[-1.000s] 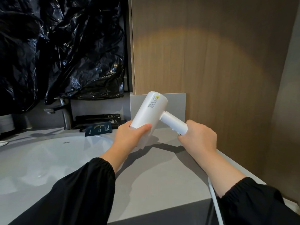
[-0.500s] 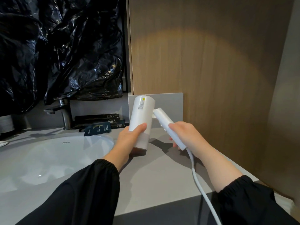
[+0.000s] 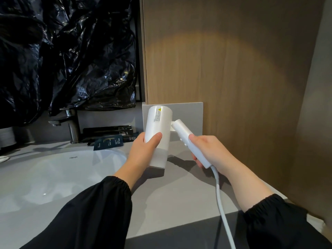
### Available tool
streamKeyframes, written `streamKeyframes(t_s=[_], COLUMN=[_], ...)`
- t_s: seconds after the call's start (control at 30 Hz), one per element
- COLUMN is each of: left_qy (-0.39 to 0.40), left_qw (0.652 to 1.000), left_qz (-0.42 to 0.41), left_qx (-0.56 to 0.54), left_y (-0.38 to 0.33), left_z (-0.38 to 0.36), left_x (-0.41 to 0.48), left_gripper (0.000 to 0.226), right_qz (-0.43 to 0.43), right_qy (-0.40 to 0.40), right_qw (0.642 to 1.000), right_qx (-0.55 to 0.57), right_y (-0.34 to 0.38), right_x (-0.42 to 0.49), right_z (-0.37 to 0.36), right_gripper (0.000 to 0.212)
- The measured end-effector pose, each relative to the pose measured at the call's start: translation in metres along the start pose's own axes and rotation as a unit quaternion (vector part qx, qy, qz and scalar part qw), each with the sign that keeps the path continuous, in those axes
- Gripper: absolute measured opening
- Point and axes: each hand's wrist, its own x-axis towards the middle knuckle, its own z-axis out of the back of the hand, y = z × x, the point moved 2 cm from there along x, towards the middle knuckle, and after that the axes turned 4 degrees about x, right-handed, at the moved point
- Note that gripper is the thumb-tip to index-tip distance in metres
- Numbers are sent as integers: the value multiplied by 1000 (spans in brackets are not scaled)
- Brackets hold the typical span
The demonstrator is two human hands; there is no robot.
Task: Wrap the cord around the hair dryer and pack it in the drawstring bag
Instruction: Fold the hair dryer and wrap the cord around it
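A white hair dryer (image 3: 158, 123) is held upright above the grey counter (image 3: 179, 198), its barrel standing almost vertical. My left hand (image 3: 143, 151) grips the lower part of the barrel. My right hand (image 3: 210, 151) grips the folding handle, which slants down to the right, close to the barrel. The white cord (image 3: 220, 200) leaves the handle's end and hangs down past the counter's front edge, out of frame. No drawstring bag is in view.
A white basin (image 3: 53, 177) with a metal tap (image 3: 71, 124) lies to the left. Dark sachets and tubes (image 3: 109, 135) sit behind it. Black plastic sheeting (image 3: 62, 54) hangs above. A wooden wall panel (image 3: 224, 78) rises at the right, close behind the dryer.
The barrel has turned from tilted to nearly vertical. The handle has folded down toward the barrel, and the cord now shows hanging from its end.
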Motion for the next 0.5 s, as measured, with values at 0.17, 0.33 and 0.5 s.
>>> streamKeyframes(t_s=[0.17, 0.33, 0.5], left_qy=[-28, -55, -79], left_qw=[997, 995, 994], left_qz=[-66, -76, -72], left_qx=[21, 18, -11], left_y=[-9, -13, -16], left_z=[-3, -6, -27], left_x=[-4, -8, -10], left_gripper=[39, 47, 31], right_qz=[48, 63, 86], right_qy=[-25, -41, -73], right_qw=[998, 997, 991], right_qx=[10, 22, 78], right_y=[3, 2, 5], right_x=[1, 2, 2], right_z=[-1, -3, -14], right_gripper=[25, 25, 29])
